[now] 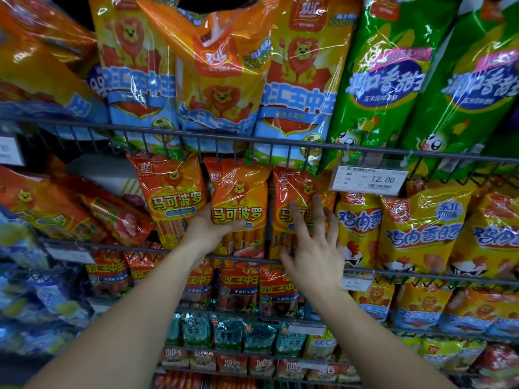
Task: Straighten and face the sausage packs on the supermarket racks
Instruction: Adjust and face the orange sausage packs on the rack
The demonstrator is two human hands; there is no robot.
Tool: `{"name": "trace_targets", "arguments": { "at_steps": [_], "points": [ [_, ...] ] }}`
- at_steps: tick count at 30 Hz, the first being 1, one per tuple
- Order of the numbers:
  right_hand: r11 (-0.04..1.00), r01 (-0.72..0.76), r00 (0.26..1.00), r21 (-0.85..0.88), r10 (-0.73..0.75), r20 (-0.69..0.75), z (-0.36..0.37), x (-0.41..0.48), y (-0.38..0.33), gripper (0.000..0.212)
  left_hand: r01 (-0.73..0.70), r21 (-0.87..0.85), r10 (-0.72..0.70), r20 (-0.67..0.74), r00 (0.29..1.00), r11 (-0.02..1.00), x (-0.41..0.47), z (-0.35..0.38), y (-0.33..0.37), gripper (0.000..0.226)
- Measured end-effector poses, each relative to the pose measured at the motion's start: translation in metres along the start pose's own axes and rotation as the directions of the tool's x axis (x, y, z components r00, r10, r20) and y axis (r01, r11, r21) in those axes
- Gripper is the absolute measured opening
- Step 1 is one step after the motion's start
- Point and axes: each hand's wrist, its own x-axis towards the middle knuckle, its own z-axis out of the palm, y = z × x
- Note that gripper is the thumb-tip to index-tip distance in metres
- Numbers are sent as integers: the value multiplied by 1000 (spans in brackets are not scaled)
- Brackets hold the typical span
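The left hand (209, 226) is gripping the middle orange sausage pack (238, 203) on the second rack, thumb curled across its front and the other fingers apparently tucked behind it, though they are hidden, while the right hand (311, 248) is reaching with fingers spread toward the right-hand orange pack (295, 197), fingertips just touching it. The three orange packs here are standing nearly upright and facing out, so this row is looking close to done, but the leaning packs at far left (56, 209) and the tilted orange bag above (222, 60) are waiting. The wire rail (252, 140) and the price tag (368, 179) are crowding the pack tops.
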Motion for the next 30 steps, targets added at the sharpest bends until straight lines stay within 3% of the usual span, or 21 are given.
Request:
{"name": "trace_targets", "arguments": {
  "at_steps": [8,12,19,23,27,30],
  "points": [
    [1000,-12,1000,-19,11,-26,5,0,-3,85,17,-35,-16,19,1000,999,-2,4,1,31],
    [999,-15,1000,-31,14,-24,5,-1,-4,85,24,-91,-29,-48,998,996,-9,13,-3,40],
    [999,-31,999,-22,31,-24,4,-2,-5,84,22,-105,-26,-38,999,994,-31,16,18,49],
    [999,-29,1000,-20,29,-9,3,-2,-4,83,39,51,-34,-96,995,998,-33,19,22,52],
    [999,-17,1000,-27,17,3,1,-2,-2,85,-110,261,181,-268,946,959,-35,17,1,45],
    [1000,-10,1000,-22,10,-1,1,-2,-2,85,-275,501,467,-311,828,821,-45,15,-5,47]
  ]
}}
